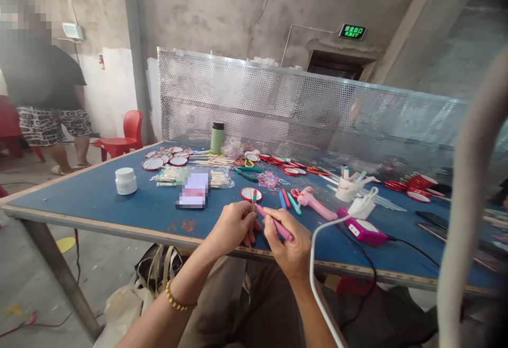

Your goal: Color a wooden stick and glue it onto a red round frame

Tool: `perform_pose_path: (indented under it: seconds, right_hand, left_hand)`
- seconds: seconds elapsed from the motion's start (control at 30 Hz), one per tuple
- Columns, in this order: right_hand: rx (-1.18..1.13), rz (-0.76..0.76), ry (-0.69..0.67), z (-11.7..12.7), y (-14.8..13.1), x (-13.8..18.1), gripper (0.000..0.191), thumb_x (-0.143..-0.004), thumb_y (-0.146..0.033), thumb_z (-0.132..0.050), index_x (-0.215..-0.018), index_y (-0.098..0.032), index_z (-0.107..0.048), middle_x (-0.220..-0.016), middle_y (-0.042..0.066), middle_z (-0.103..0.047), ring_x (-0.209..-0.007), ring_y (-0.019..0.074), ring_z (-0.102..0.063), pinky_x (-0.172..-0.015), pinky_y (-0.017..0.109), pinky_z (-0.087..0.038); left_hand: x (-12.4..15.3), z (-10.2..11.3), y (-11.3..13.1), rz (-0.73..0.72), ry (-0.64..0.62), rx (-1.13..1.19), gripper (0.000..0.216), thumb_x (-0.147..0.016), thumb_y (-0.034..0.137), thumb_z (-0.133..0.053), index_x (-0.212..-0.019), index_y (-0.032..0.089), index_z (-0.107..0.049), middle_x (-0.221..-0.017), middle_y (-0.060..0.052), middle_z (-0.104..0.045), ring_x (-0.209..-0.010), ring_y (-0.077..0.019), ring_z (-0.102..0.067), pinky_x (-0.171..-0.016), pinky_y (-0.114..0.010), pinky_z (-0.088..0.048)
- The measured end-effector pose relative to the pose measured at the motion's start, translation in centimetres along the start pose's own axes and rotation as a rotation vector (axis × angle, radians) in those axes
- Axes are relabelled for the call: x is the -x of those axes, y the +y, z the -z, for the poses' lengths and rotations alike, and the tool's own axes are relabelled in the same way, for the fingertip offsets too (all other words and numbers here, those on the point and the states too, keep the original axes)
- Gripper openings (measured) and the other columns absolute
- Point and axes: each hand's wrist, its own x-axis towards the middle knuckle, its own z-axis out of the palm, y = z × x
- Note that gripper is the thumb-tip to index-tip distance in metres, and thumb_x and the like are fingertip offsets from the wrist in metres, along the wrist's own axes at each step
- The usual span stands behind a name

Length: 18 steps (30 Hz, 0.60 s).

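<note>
My right hand (292, 244) is closed around a pink marker pen (280, 226), its tip pointing up and left toward my left hand (236, 223). The fingers of my left hand pinch a small thin stick (254, 196) with green and red on it. The pen tip is close to the stick; whether they touch I cannot tell. Just behind lies a round white disc with a red rim (246, 193). Right of it are a red marker (286, 198) and a teal marker (294, 204). A pink glue gun (316, 204) rests farther right.
Across the blue table (154, 207) are a white jar (126, 181), a phone (194, 188), bagged sticks (221, 177), a green bottle (217, 137), pliers (247, 175), coloured bands (271, 180), a cup of pens (347, 187) and a purple power box (363, 230). A white cable (313, 263) crosses near my right arm.
</note>
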Motion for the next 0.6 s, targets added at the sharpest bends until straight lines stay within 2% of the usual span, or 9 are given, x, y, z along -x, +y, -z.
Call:
perform_pose_path:
  seconds: [0.17,0.6]
  right_hand:
    - [-0.02,-0.026,0.003,-0.01,-0.06,-0.1,0.021,-0.09,-0.008,-0.059,-0.106,-0.019,-0.068,-0.087,0.004,-0.071,-0.074,0.0164,-0.068,-0.072,0.029,-0.053]
    - [0.007,0.03,0.002,-0.16,0.17,-0.08,0.021,-0.09,-0.007,-0.06,-0.105,-0.019,-0.068,-0.089,0.005,-0.073,-0.078,0.017,-0.068,-0.076,0.029,-0.053]
  left_hand:
    - [0.01,-0.1,-0.1,0.007,-0.001,0.021,0.022,-0.091,0.02,-0.048,-0.07,0.018,-0.055,-0.05,0.004,-0.058,-0.038,-0.0099,-0.057,-0.038,-0.016,-0.044]
    - [-0.1,-0.04,-0.42,-0.018,-0.003,0.0,0.02,-0.09,0.018,-0.046,-0.073,0.017,-0.056,-0.052,0.003,-0.059,-0.04,-0.0102,-0.058,-0.038,-0.016,-0.045]
